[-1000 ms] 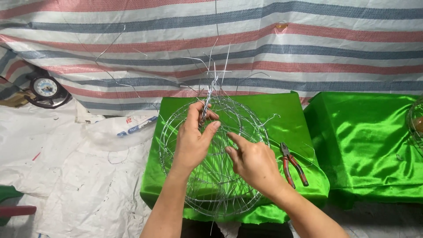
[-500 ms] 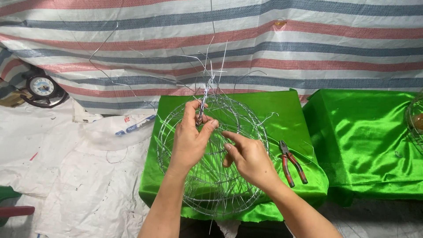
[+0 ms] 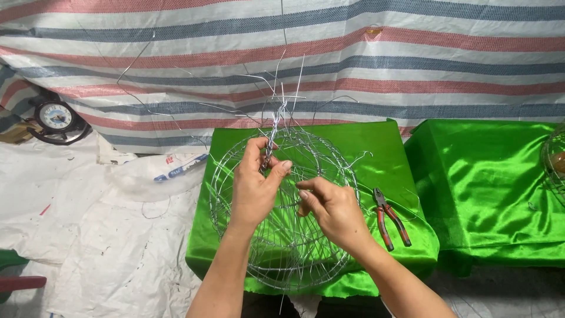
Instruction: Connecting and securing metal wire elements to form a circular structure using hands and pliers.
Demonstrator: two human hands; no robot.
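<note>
Fingers of the left hand [image 3: 257,187] pinched the round silver wire-frame ball's [image 3: 285,212] twisted top, while the right hand [image 3: 329,209] pinched a strand beside it.

I'm looking down into what reads as a makeshift craft workshop, set up under cover rather than in a proper room. A striped tarpaulin [image 3: 412,53] in red, blue and white forms the back wall, and stained white sheeting [image 3: 76,235] covers the floor. My work surface is a low table [image 3: 359,141] draped in shiny green cloth, with a second green-draped table [image 3: 488,176] beside it. Red-handled pliers [image 3: 391,218] lie on the cloth, loose wire strands [image 3: 282,100] stick up, and a small clock [image 3: 56,118] sits against the tarpaulin.
</note>
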